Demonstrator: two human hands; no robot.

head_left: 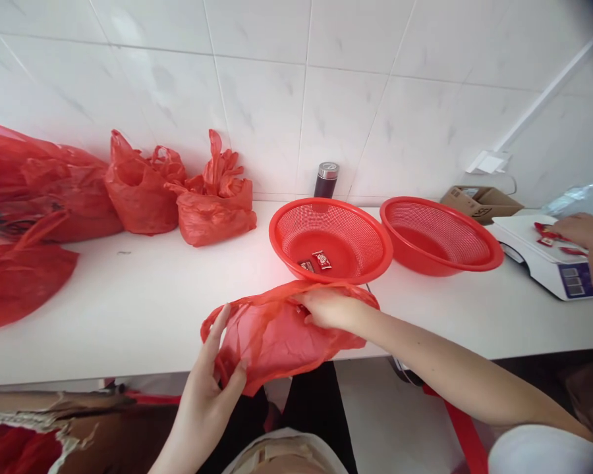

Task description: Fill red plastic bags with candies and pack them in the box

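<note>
A thin red plastic bag hangs spread at the table's front edge, its mouth facing me. My left hand pinches the bag's left rim, thumb and fingers on either side of the plastic. Inside the mouth, on the right, is my right hand, its fingers bent and bunched. A small dark red bit shows by its fingertips, too little to name. Just behind the bag stands a red mesh basket with two small wrapped packets on its bottom.
A second red basket stands to the right, beside a white scale where another person's hand holds red packets. Behind are a dark flask and a cardboard box. Filled red bags line the left; a torn carton sits below.
</note>
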